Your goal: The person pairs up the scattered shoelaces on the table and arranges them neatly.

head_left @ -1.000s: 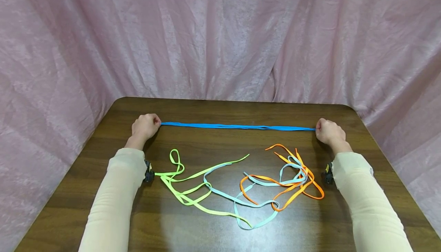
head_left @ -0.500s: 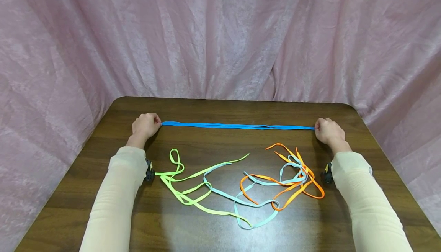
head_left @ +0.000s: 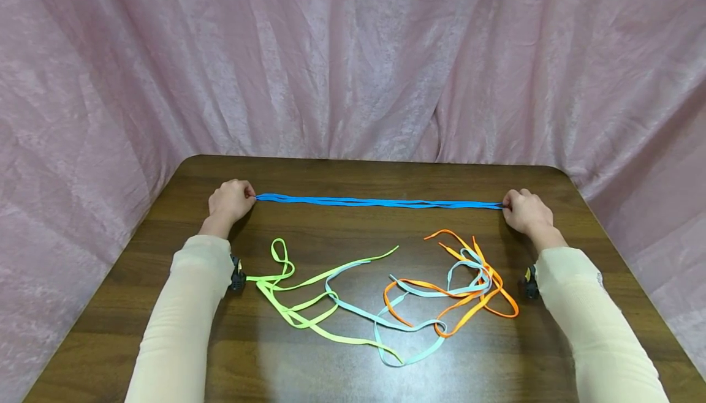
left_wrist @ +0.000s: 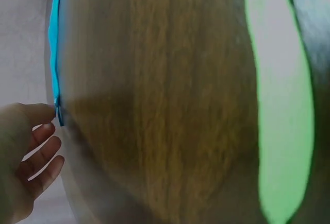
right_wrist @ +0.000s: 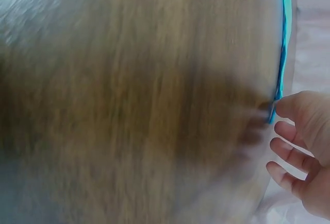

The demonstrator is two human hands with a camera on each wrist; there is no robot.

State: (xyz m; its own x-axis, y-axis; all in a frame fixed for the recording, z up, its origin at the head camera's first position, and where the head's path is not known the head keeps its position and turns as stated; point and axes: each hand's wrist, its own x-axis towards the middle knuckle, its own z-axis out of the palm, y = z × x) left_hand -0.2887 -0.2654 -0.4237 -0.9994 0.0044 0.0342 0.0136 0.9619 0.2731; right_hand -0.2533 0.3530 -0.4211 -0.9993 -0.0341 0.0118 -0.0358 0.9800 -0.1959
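Note:
A blue shoelace (head_left: 380, 203), folded into parallel strands, stretches left to right near the far side of the table. Its left end is pinched by my left hand (head_left: 231, 199); in the left wrist view the thumb (left_wrist: 40, 112) presses at the lace, a short tip sticking out past it. At the other end my right hand (head_left: 526, 208) pinches the lace between thumb and fingers. The right wrist view shows that hand's thumb (right_wrist: 291, 104) against the lace, with the other fingers apart and bent.
Nearer on the brown wooden table (head_left: 231, 354) lie a tangled yellow-green shoelace (head_left: 287, 313), a pale blue shoelace (head_left: 361, 313) and an orange shoelace (head_left: 499, 296), overlapping one another. A pink curtain (head_left: 353, 60) hangs behind the table's far edge.
The blue shoelace's strands have slackened and spread slightly apart. My right hand's fingers have loosened a little and its forearm has shifted right. The left hand has moved slightly left.

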